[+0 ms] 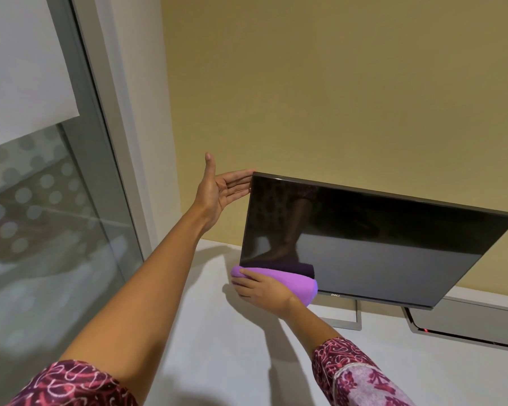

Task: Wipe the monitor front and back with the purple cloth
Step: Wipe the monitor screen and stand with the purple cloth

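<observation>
A black monitor (379, 247) with a dark, switched-off screen stands on a white desk, its silver stand (348, 319) below it. My left hand (220, 191) reaches to the monitor's top left corner with straight fingers going behind the edge and the thumb pointing up. My right hand (261, 293) presses the folded purple cloth (294, 281) against the lower left edge of the screen, fingers spread over the cloth. The cloth and my arm are mirrored in the screen. The monitor's back is hidden.
The white desk (217, 347) runs along a yellow wall (335, 98). A silver flat device (467, 323) with a small red light lies at the right behind the monitor. A glass partition with frosted dots (41, 215) stands at the left.
</observation>
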